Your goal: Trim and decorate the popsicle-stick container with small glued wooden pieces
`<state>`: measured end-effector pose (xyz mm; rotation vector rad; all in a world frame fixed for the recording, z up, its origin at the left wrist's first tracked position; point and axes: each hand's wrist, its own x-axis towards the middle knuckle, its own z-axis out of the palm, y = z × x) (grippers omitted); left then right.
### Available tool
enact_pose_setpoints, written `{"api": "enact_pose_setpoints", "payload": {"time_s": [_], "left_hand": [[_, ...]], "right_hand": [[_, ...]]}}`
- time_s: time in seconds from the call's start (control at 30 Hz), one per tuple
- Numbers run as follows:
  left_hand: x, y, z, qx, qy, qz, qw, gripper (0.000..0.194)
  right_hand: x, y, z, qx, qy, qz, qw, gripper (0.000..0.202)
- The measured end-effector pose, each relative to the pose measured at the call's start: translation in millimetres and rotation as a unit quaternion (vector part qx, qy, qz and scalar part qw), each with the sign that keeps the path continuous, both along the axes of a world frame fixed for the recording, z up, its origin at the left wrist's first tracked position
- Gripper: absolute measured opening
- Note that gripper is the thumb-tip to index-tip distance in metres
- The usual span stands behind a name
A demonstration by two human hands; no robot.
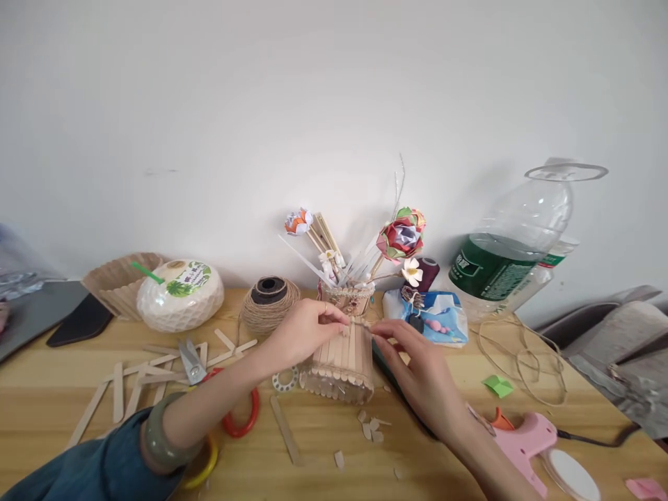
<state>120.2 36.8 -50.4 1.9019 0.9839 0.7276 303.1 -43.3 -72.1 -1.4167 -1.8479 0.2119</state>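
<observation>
A cup-shaped piece made of wooden sticks [342, 358] lies tilted on the table, its scalloped, twine-trimmed rim toward me. At its far end, my left hand [307, 327] has thumb and fingers pinched on a small pale wooden piece. My right hand [412, 358] is closed at the upper right edge of the stick piece, thumb and forefinger together near the twine there; what they grip is too small to make out. Just behind stands a decorated holder [348, 299] with paper flowers and sticks.
Scissors [193, 362] and loose wooden sticks [118, 393] lie left, near a twine spool [268, 306] and a wrapped coconut [182, 292]. Wood chips [373, 428] lie in front. At right are a pink glue gun [525, 445], a large bottle [501, 264] and loose twine [522, 362].
</observation>
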Motion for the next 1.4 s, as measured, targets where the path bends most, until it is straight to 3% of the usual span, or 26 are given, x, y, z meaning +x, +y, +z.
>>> {"api": "enact_pose_setpoints", "payload": {"time_s": [0.3, 0.5, 0.93, 1.1, 1.27, 1.4], "left_hand": [[0, 12, 5.9, 0.022, 0.004, -0.028, 0.999, 0.021], [-6, 23, -1.8, 0.026, 0.02, -0.004, 0.999, 0.024], [-11, 22, 0.1, -0.13, 0.053, -0.12, 0.983, 0.032], [-10, 23, 0.6, -0.168, 0.056, -0.133, 0.975, 0.04], [-8, 22, 0.3, -0.194, 0.046, -0.145, 0.969, 0.034], [-8, 22, -3.3, -0.201, 0.028, -0.142, 0.969, 0.025]], "right_hand": [[4, 0, 4.1, 0.036, 0.011, -0.016, 0.999, 0.016], [-4, 0, -4.1, 0.024, -0.024, 0.014, 0.999, 0.02], [-10, -3, -5.3, 0.013, -0.026, 0.075, 0.997, 0.019], [-11, -5, -7.8, 0.021, -0.01, 0.055, 0.998, 0.016], [-14, -4, -7.9, 0.013, -0.012, 0.053, 0.998, 0.016], [-5, -2, -1.0, 0.019, -0.003, -0.012, 1.0, 0.012]]}}
